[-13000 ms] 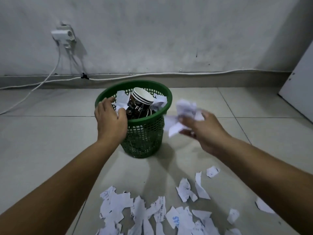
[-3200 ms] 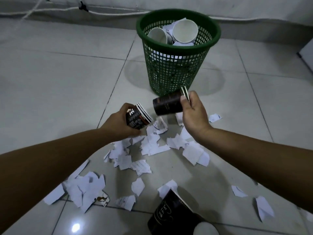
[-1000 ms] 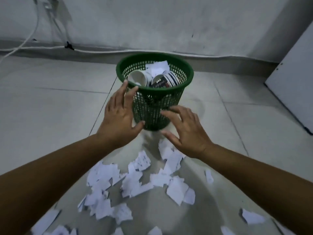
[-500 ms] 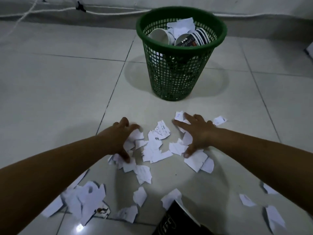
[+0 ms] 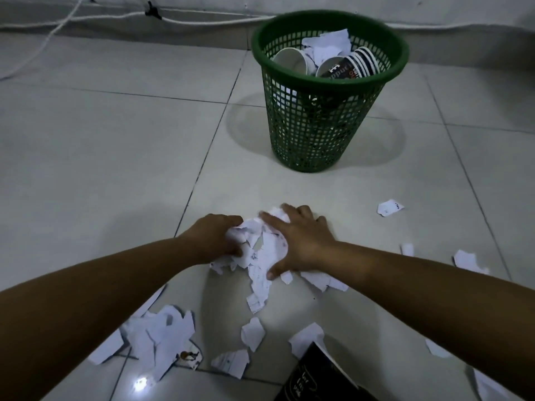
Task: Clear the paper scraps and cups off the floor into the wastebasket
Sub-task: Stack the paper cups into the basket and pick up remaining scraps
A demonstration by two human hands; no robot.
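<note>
A: Both hands press together on the floor, the left hand (image 5: 215, 237) and right hand (image 5: 299, 244) cupped around a heap of paper scraps (image 5: 260, 250) between them.

B: Risk?

A: It's a loose bundle, so bits may slip out on the lift and scatter. The wastebasket (image 5: 324, 123) stands ahead and slightly right of the hands, already holding cups and near full, so paper might spill off.

B: Room?

A: Bare tile between hands and basket. One cup (image 5: 315, 377) lies behind the hands.
</note>
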